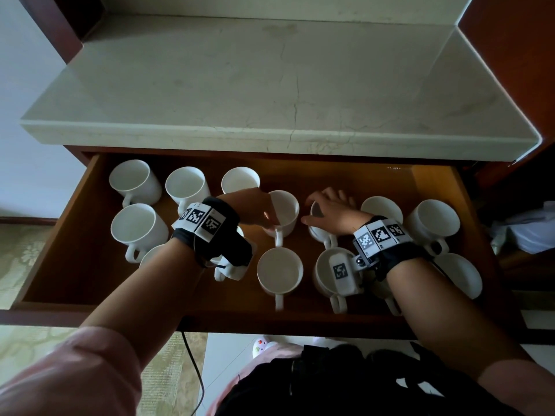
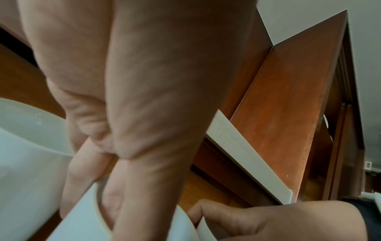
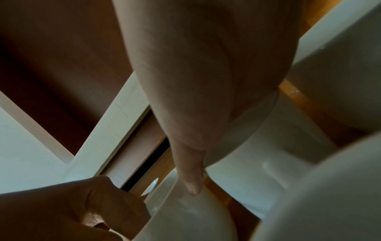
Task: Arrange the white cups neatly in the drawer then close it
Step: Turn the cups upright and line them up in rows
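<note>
Several white cups stand upright in the open wooden drawer (image 1: 60, 232). My left hand (image 1: 258, 210) grips the rim of a middle cup (image 1: 285, 211), thumb inside it; in the left wrist view the fingers (image 2: 82, 176) curl over that cup's rim (image 2: 82, 216). My right hand (image 1: 330, 211) grips the neighbouring cup (image 1: 322, 235) from above, mostly hiding it; the right wrist view shows its thumb (image 3: 191, 176) against the cup wall (image 3: 247, 163). Other cups sit at the left (image 1: 135, 181), front (image 1: 280, 271) and right (image 1: 432, 219).
A pale stone counter (image 1: 270, 94) overhangs the drawer's back. Dark wood panels (image 1: 510, 55) flank it on the right. A black cable (image 1: 192, 361) hangs below the drawer front. Bare drawer floor (image 1: 330, 178) lies behind the middle cups.
</note>
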The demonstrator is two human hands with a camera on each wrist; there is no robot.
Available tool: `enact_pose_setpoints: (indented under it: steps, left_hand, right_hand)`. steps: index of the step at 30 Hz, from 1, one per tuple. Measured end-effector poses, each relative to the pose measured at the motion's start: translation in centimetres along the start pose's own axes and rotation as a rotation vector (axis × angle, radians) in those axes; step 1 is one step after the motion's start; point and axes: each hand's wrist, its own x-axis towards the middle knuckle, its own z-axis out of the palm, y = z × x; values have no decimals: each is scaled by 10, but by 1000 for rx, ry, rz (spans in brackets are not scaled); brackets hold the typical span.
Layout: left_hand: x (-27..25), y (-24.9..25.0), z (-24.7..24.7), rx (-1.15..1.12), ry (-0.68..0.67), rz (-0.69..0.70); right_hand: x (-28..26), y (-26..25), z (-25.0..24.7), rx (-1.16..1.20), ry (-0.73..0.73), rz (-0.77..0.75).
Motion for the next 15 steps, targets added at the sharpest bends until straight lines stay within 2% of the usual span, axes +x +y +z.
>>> enact_pose_setpoints:
  steps: [15]
  left_hand:
    - [0,2,0,30,1,46]
  right_hand:
    - [-1,-1,1,-11,9,8]
